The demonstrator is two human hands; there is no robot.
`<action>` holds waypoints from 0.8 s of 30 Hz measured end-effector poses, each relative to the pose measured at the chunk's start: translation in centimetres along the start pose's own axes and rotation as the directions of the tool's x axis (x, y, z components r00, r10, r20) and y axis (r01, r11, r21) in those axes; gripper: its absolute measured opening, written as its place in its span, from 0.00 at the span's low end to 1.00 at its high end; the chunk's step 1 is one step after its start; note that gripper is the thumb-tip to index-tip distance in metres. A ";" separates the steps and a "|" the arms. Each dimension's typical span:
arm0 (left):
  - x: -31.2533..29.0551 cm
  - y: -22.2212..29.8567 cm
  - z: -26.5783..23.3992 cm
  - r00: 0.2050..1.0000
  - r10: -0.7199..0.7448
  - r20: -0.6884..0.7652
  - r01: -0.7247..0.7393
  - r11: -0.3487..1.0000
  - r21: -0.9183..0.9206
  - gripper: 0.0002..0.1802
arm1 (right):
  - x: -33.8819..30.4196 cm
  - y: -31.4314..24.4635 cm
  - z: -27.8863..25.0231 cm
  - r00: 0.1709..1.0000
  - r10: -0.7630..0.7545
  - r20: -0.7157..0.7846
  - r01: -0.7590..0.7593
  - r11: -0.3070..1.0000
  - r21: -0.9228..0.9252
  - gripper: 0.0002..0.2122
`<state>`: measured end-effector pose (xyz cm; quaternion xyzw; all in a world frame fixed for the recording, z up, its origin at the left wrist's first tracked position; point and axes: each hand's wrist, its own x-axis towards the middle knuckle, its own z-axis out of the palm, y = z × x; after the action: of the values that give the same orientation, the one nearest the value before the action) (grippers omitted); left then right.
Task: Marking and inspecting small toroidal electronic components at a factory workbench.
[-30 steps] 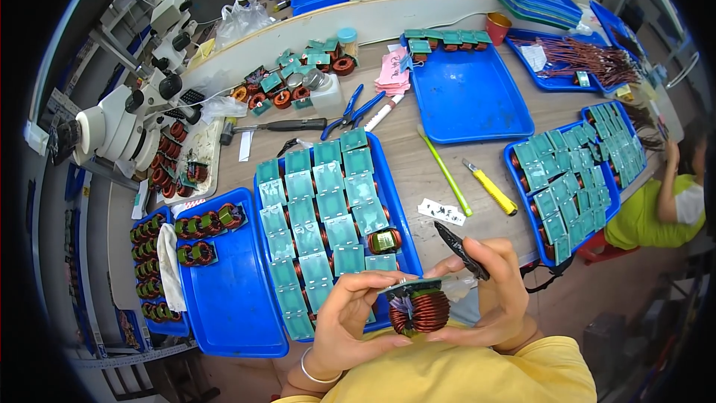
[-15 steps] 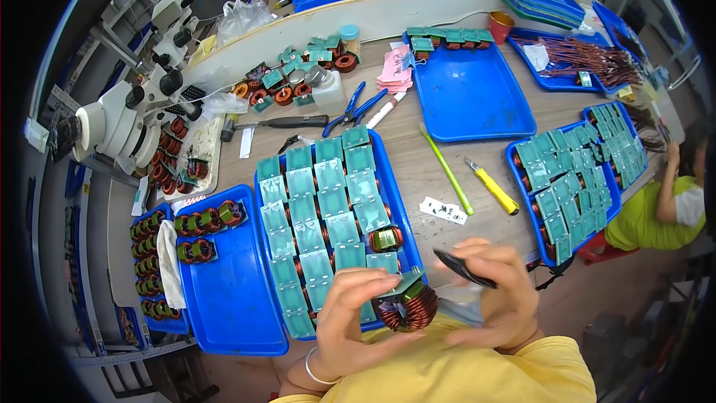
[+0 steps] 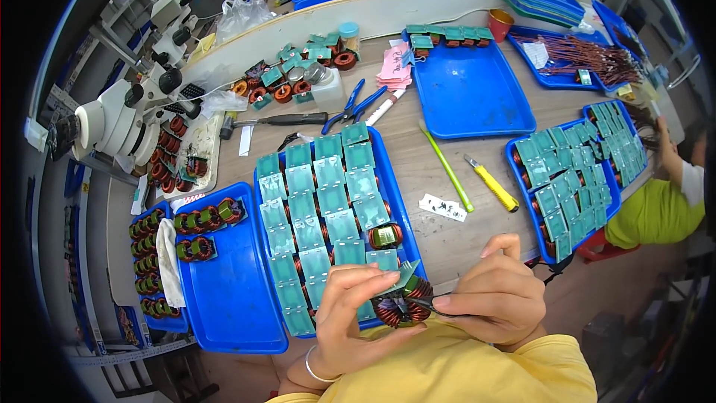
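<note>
My left hand (image 3: pixel 349 321) pinches a toroidal coil (image 3: pixel 403 306) with dark copper-coloured windings, its green circuit board tilted up against the fingers. My right hand (image 3: pixel 496 302) closes on slim black tweezers (image 3: pixel 451 315), whose tip reaches into the side of the coil. Just beyond my left hand lies a blue tray (image 3: pixel 399 205) filled with rows of coils, green boards facing up. One coil (image 3: pixel 385 236) in that tray lies the other way up, its windings showing.
At left, a blue tray (image 3: pixel 231 298) holds several coils beside a white cloth (image 3: pixel 170 265). A microscope (image 3: pixel 123 119) stands behind. A hammer (image 3: pixel 276 120), blue pliers (image 3: pixel 353 110), a green stick (image 3: pixel 447 168) and a yellow utility knife (image 3: pixel 492 183) lie on the table. Co-workers sit opposite and right.
My right hand has turned and moved in toward the coil, bringing the tweezers' tip into contact with it. The coil stays in my left hand, slightly turned.
</note>
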<state>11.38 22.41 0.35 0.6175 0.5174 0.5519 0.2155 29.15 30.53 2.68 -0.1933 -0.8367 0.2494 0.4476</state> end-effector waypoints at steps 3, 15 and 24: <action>-0.1 -0.1 0.0 1.000 -0.006 0.012 0.006 1.000 -0.002 0.36 | 0.1 0.0 0.1 1.000 0.002 0.003 -0.002 1.000 0.006 0.13; 0.0 0.0 0.0 1.000 0.002 0.008 -0.002 1.000 0.024 0.35 | 0.2 -0.1 0.2 1.000 -0.001 0.016 0.001 1.000 -0.013 0.15; 0.2 0.0 -0.2 1.000 0.024 -0.003 -0.023 0.997 0.077 0.33 | 0.4 0.4 0.4 0.995 -0.059 0.078 0.048 0.989 0.142 0.14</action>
<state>11.14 22.49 0.50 0.6303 0.5313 0.5352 0.1843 28.67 30.93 2.54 -0.1283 -0.8396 0.3033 0.4321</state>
